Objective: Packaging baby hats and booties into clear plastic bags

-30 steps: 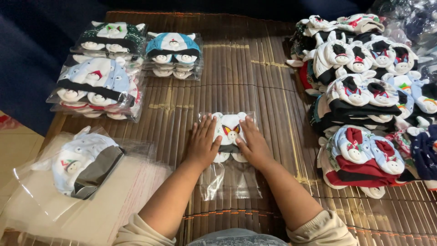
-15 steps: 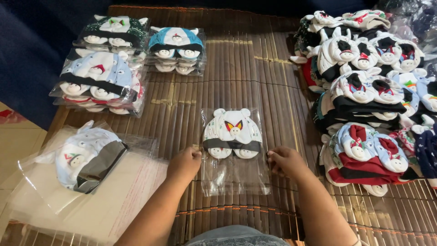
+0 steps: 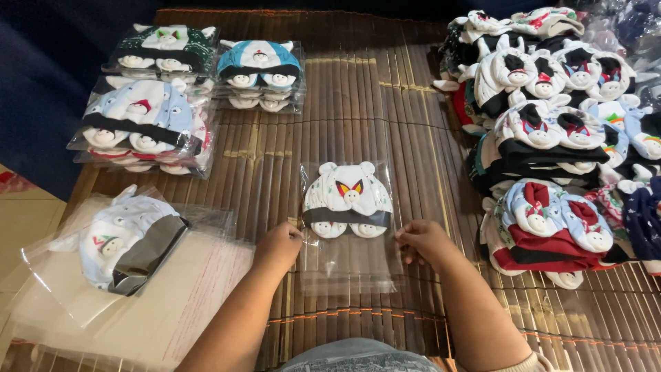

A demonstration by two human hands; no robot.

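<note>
Covering floor: brown bamboo mat (image 3: 385, 103); hands (image 3: 279, 246) atop

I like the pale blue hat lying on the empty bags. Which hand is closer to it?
Left. The left hand is just right of the pale blue hat, pinching the clear bag; the right hand is farther, at the bag's other edge.

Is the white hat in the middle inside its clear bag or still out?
Inside. The white hat lies flat within the clear bag, whose film extends past it. Left hand and right hand pinch the bag's side edges.
</note>
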